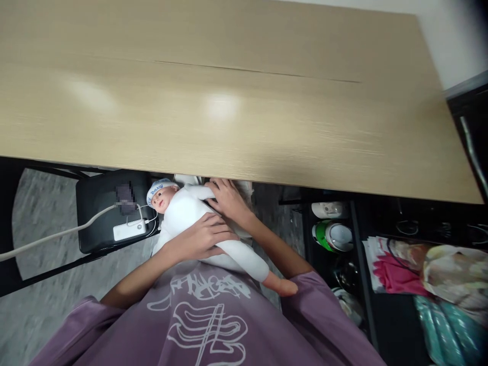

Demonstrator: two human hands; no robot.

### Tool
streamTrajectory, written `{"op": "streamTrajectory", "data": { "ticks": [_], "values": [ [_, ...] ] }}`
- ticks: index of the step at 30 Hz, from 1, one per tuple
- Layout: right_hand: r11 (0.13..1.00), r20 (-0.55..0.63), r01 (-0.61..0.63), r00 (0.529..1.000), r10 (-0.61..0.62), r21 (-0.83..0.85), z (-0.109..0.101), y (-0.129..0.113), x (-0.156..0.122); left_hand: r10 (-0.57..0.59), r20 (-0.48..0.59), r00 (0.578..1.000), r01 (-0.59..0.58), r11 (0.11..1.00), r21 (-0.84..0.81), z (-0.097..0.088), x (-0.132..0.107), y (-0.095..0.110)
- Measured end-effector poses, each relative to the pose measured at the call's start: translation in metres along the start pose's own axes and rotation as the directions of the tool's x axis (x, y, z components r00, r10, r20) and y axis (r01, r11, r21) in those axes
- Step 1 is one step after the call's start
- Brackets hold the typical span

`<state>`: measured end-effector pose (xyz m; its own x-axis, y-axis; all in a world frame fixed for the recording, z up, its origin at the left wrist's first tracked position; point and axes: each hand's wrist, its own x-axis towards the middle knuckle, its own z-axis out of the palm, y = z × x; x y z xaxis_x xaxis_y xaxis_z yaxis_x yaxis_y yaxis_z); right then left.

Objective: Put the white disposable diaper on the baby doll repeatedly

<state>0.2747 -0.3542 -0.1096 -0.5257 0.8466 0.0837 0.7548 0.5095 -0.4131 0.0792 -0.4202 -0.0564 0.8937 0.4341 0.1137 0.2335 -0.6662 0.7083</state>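
Note:
A baby doll in a white long-sleeved suit and a pale cap with blue lettering lies across my lap, its head to the left. One bare foot sticks out at the lower right. My left hand curls over the doll's hip and upper leg, fingers bent around it. Close to the table edge, my right hand grips the end of the doll's sleeve. The tabletop hides part of what lies beyond that hand.
A wooden tabletop overhangs my lap. At left, a black stool bears a white power bank with cables. On the right, dark shelving holds a green-and-white can, pink cloth and teal plastic packaging.

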Motion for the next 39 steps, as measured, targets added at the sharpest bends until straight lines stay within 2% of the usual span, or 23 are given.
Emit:
{"op": "streamTrajectory", "data": {
  "ticks": [3, 7, 9, 11, 13, 16, 18, 20, 22, 23, 27, 31, 35, 39],
  "values": [
    [0.998, 0.032, -0.042, 0.999, 0.041, 0.051, -0.001, -0.007, 0.005, -0.004, -0.004, 1.000, 0.005, 1.000, 0.015, 0.006, -0.003, 0.001],
    [0.980, 0.169, -0.184, 0.971, 0.168, 0.081, -0.005, -0.015, 0.008, -0.006, -0.065, 0.998, 0.009, 0.999, 0.039, 0.011, -0.009, 0.006],
    [0.981, 0.184, -0.167, 0.972, 0.146, 0.101, -0.008, -0.019, 0.009, 0.002, -0.134, 0.991, 0.003, 0.999, 0.039, 0.013, -0.015, 0.010],
    [0.985, 0.157, -0.115, 0.983, 0.095, 0.128, -0.011, -0.024, 0.010, 0.014, -0.263, 0.965, -0.001, 0.999, 0.050, 0.018, -0.029, 0.013],
    [0.988, 0.117, -0.041, 0.993, 0.023, 0.152, -0.013, -0.029, 0.011, 0.030, -0.465, 0.885, 0.022, 0.994, 0.106, 0.025, -0.051, 0.012],
    [0.981, 0.053, 0.073, 0.995, -0.084, 0.177, -0.017, -0.036, 0.010, 0.025, -0.705, 0.708, 0.155, 0.969, 0.190, 0.044, -0.096, 0.001],
    [0.977, 0.016, 0.106, 0.994, -0.110, 0.187, -0.020, -0.040, 0.008, -0.062, -0.780, 0.622, 0.320, 0.930, 0.182, 0.059, -0.127, -0.009],
    [0.972, -0.022, 0.115, 0.993, -0.113, 0.207, -0.025, -0.045, 0.004, -0.203, -0.847, 0.492, 0.517, 0.850, 0.097, 0.074, -0.153, -0.021],
    [0.964, -0.067, 0.118, 0.992, -0.105, 0.239, -0.032, -0.049, -0.002, -0.351, -0.854, 0.383, 0.605, 0.794, -0.055, 0.088, -0.172, -0.031],
    [0.959, -0.094, 0.118, 0.991, -0.096, 0.258, -0.036, -0.051, -0.005, -0.421, -0.831, 0.363, 0.610, 0.782, -0.129, 0.093, -0.178, -0.035],
    [0.935, -0.204, 0.109, 0.978, -0.041, 0.337, -0.053, -0.058, -0.021, -0.635, -0.663, 0.395, 0.575, 0.734, -0.361, 0.101, -0.182, -0.043],
    [0.928, -0.228, 0.056, 0.973, 0.032, 0.369, -0.073, -0.062, -0.044, -0.726, -0.575, 0.377, 0.545, 0.676, -0.496, 0.084, -0.163, -0.035],
    [0.944, -0.308, 0.017, 0.947, 0.090, 0.329, -0.095, -0.062, -0.071, -0.630, -0.624, 0.463, 0.551, 0.755, -0.354, 0.058, -0.146, -0.017],
    [0.965, -0.480, 0.023, 0.870, 0.109, 0.260, -0.115, -0.055, -0.096, -0.463, -0.692, 0.554, 0.512, 0.845, -0.155, 0.031, -0.128, -0.001]
  ]
}}
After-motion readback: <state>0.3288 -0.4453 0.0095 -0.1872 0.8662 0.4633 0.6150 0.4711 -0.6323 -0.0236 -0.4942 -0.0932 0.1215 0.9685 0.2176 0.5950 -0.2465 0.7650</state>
